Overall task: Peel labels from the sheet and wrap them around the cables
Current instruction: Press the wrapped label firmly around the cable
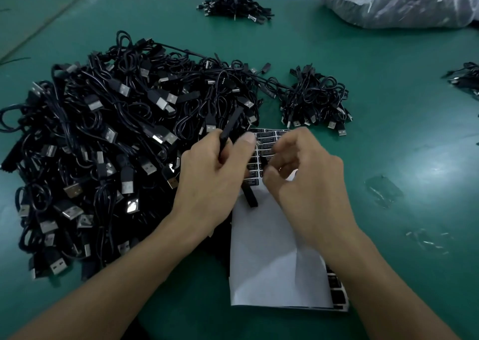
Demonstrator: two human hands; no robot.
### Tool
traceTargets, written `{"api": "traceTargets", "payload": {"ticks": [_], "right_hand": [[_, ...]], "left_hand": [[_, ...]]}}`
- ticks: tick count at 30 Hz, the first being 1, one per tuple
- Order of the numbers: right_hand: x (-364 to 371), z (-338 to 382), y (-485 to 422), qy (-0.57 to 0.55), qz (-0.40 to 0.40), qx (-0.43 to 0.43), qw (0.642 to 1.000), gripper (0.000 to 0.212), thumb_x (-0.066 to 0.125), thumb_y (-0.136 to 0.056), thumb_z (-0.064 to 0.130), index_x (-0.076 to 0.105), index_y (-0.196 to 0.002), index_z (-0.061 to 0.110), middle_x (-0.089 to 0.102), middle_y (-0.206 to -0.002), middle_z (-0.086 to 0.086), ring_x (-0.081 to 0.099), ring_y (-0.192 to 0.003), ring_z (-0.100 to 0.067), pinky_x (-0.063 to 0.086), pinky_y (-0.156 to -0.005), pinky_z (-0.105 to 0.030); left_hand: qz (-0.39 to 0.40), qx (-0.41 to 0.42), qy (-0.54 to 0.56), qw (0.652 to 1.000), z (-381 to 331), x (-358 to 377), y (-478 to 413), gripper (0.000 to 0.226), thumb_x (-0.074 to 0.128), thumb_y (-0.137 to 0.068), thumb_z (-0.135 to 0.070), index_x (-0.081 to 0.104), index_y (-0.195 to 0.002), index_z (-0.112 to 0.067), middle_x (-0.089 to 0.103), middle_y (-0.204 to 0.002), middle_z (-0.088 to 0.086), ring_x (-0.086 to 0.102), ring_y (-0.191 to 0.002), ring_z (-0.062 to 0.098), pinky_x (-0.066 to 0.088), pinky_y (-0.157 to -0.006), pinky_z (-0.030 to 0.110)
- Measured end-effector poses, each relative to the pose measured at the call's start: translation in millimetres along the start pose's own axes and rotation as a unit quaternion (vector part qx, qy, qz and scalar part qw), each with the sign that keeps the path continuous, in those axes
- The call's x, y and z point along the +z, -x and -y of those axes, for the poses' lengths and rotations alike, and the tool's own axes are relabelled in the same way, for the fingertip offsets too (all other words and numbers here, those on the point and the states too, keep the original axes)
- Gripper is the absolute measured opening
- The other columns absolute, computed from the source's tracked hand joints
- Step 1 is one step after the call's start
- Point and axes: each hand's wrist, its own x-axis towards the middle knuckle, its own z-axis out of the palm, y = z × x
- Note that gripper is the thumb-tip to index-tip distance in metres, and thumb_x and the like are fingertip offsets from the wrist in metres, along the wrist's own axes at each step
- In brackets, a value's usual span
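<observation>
left hand [212, 173] curled round a black cable [233, 122], thumb sticking up | right hand [305, 173] knuckles up, fingertips pinching a small dark label [263, 162] | both over the label sheet [259, 249]

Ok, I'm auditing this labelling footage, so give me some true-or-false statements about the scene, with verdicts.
The left hand grips a black cable. True.
The right hand is over the label sheet, fingers curled. True.
The label sheet lies on top of the big cable heap. False: it lies on the green table, beside the pile.
A clear plastic sack sits at the near left. False: the bag is at the far right.
</observation>
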Motion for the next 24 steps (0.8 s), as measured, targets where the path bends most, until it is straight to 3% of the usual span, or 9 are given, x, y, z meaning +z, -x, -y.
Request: {"api": "traceTargets", "payload": {"ticks": [2, 3, 6, 8, 11, 16, 21, 24], "right_hand": [[-4.5, -0.1, -5.6, -0.158, 0.006, 0.075, 0.985, 0.033, 0.076, -0.081, 0.001, 0.057, -0.085, 0.027, 0.069, -0.073, 0.009, 0.062, -0.065, -0.004, 0.046, -0.062, -0.016], [-6.5, 0.2, -7.4, -0.256, 0.017, 0.111, 0.96, 0.032, 0.077, -0.081, -0.002, 0.059, -0.086, 0.024, 0.069, -0.073, 0.007, 0.062, -0.065, -0.006, 0.048, -0.061, -0.019], [-8.0, 1.6, -9.7, -0.486, 0.063, 0.193, 0.85, 0.027, 0.077, -0.077, 0.0, 0.061, -0.091, 0.017, 0.066, -0.071, 0.002, 0.06, -0.062, -0.009, 0.046, -0.055, -0.02], [-7.5, 4.4, -10.1, -0.562, 0.074, 0.223, 0.793, 0.029, 0.076, -0.069, 0.006, 0.059, -0.09, 0.016, 0.064, -0.069, 0.002, 0.06, -0.06, -0.009, 0.046, -0.052, -0.019], [-5.2, 7.4, -9.8, -0.601, 0.077, 0.254, 0.754, 0.029, 0.074, -0.066, 0.006, 0.057, -0.086, 0.017, 0.067, -0.07, 0.0, 0.062, -0.06, -0.01, 0.048, -0.052, -0.018], [-1.7, 7.6, -8.5, -0.611, 0.064, 0.255, 0.747, 0.026, 0.075, -0.064, 0.005, 0.058, -0.078, 0.017, 0.07, -0.071, -0.003, 0.066, -0.062, -0.011, 0.054, -0.055, -0.018], [0.1, 5.6, -8.9, -0.589, 0.035, 0.234, 0.773, 0.028, 0.076, -0.064, 0.004, 0.055, -0.079, 0.015, 0.07, -0.073, -0.006, 0.068, -0.064, -0.013, 0.056, -0.059, -0.02], [0.8, 3.6, -9.5, -0.577, 0.022, 0.218, 0.787, 0.026, 0.073, -0.076, -0.004, 0.054, -0.079, 0.014, 0.07, -0.072, -0.007, 0.066, -0.063, -0.015, 0.055, -0.059, -0.021]], "left_hand": [[0.01, -0.008, 0.015, 1.0, -0.6, -0.6, -0.2, 0.044, 0.037, -0.092, -0.052, 0.047, -0.061, -0.021, 0.056, -0.06, 0.006, 0.048, -0.047, 0.012, 0.038, -0.046, 0.027], [0.013, -0.007, 0.018, 1.0, -0.2, -1.0, -0.5, 0.042, 0.033, -0.094, -0.045, 0.045, -0.06, -0.023, 0.054, -0.059, 0.003, 0.046, -0.048, 0.011, 0.037, -0.049, 0.026], [0.019, 0.008, 0.02, 1.0, 2.4, -2.3, -0.1, 0.034, 0.035, -0.094, -0.027, 0.047, -0.066, -0.013, 0.049, -0.057, 0.001, 0.045, -0.049, 0.015, 0.038, -0.047, 0.028], [0.029, 0.015, 0.028, 0.999, 4.2, -3.0, 2.1, 0.032, 0.04, -0.095, -0.026, 0.057, -0.072, -0.013, 0.052, -0.054, -0.002, 0.049, -0.046, 0.012, 0.04, -0.044, 0.025], [0.049, 0.035, 0.024, 0.998, 4.3, -4.9, 4.4, 0.03, 0.045, -0.097, -0.024, 0.063, -0.072, -0.024, 0.061, -0.06, -0.001, 0.058, -0.051, 0.01, 0.048, -0.048, 0.022], [0.089, 0.033, 0.074, 0.993, 6.0, -6.3, 4.2, 0.031, 0.051, -0.097, -0.014, 0.073, -0.08, -0.027, 0.065, -0.067, -0.004, 0.066, -0.062, 0.014, 0.056, -0.053, 0.031], [0.104, -0.019, 0.151, 0.983, 3.8, -7.1, 3.8, 0.028, 0.056, -0.098, 0.001, 0.074, -0.095, -0.02, 0.075, -0.076, 0.003, 0.074, -0.07, 0.016, 0.058, -0.06, 0.023], [0.113, -0.034, 0.167, 0.979, 3.1, -7.4, 4.0, 0.022, 0.059, -0.096, 0.002, 0.073, -0.095, -0.016, 0.077, -0.079, 0.007, 0.076, -0.072, 0.02, 0.059, -0.062, 0.023]]}}
